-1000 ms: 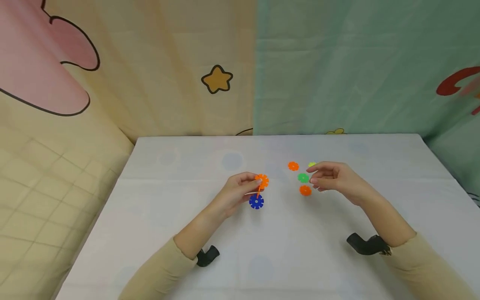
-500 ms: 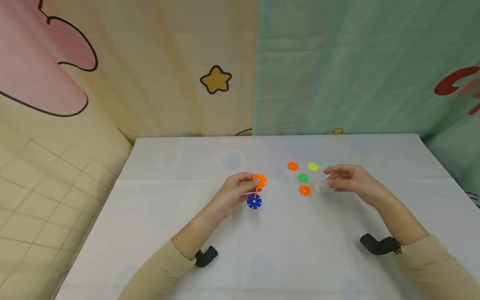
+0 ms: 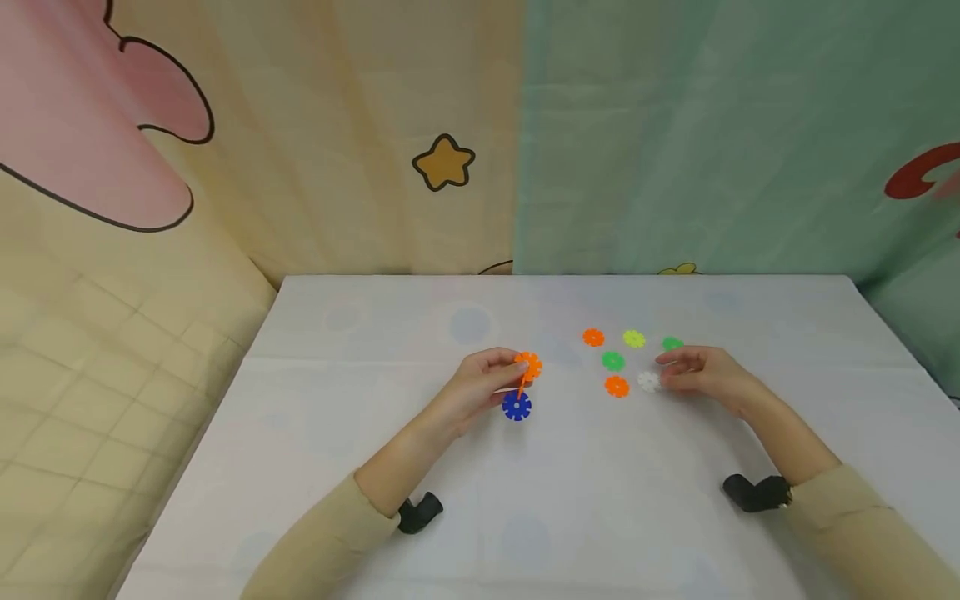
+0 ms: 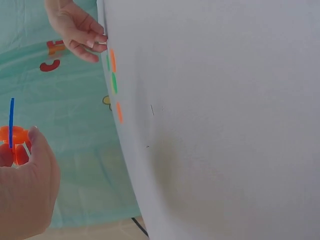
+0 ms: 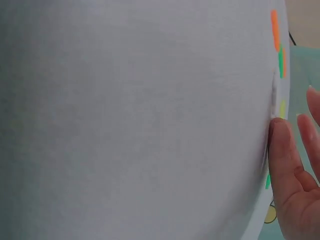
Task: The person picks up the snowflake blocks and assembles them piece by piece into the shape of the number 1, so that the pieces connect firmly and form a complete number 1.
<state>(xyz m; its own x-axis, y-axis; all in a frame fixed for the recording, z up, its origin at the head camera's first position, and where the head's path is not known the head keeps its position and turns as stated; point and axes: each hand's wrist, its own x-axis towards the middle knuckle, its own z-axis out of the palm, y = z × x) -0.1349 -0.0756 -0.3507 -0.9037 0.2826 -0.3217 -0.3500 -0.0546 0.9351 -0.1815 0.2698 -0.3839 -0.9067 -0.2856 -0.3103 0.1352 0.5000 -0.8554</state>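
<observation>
My left hand (image 3: 472, 390) pinches a small joined chain of notched plastic snowflake discs above the table. At its top an orange disc (image 3: 531, 367) faces the camera, a second orange one is seen edge-on, and a blue disc (image 3: 517, 406) hangs lowest. In the left wrist view the blue disc (image 4: 11, 120) stands edge-on across the orange pieces (image 4: 19, 135). My right hand (image 3: 705, 377) is low over the table, fingertips right at the edge of a white disc (image 3: 648, 382). In the right wrist view its thumb (image 5: 283, 145) is down at the tabletop, with the other fingers apart from it.
Loose discs lie flat left of and behind my right hand: two orange (image 3: 617, 387), a yellow (image 3: 633, 338), and two green (image 3: 613, 361), one partly behind the fingers. A white cloth covers the table (image 3: 525, 492). Printed curtains (image 3: 645, 150) hang behind it.
My right hand has moved right, away from the yellow and green discs, then lowered to the white disc. My left hand keeps its hold on the joined discs, nearly still.
</observation>
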